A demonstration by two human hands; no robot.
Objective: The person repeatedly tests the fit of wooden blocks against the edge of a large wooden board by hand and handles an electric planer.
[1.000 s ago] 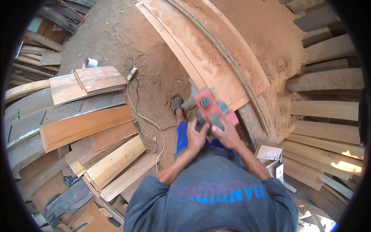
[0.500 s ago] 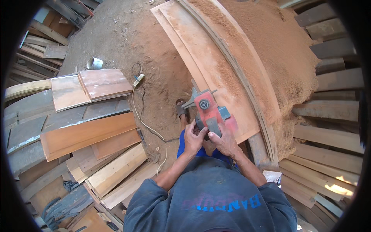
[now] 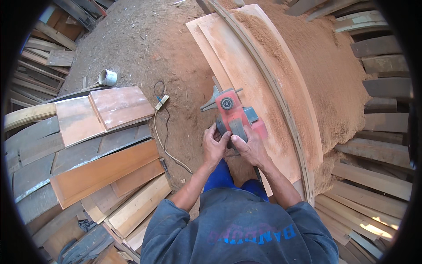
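In front of my body I hold a red and grey electric hand planer (image 3: 231, 112), with its round front knob uppermost and a grey metal side fence sticking out to the left. Fingers of my left hand (image 3: 214, 145) are closed around the planer's dark left side, the thumb pressing near its rear. My right hand (image 3: 252, 147) grips it from the right, thumb along the grey handle. Both hands' fingertips are partly hidden behind the tool. Beyond the planer lies a wide reddish wooden board (image 3: 255, 94), dusted with shavings.
A narrow wooden strip (image 3: 274, 83) runs lengthwise over the boards. Sawdust (image 3: 327, 88) is heaped to the right, beside stacked planks (image 3: 378, 149). On the left lie panels (image 3: 105, 171), a white bucket (image 3: 108, 77) and a power strip (image 3: 161, 102) with its cord on the ground.
The view has shifted slightly, so the boards and panels sit a little differently in the picture. The planer stays in both hands, now a little further left relative to the board.
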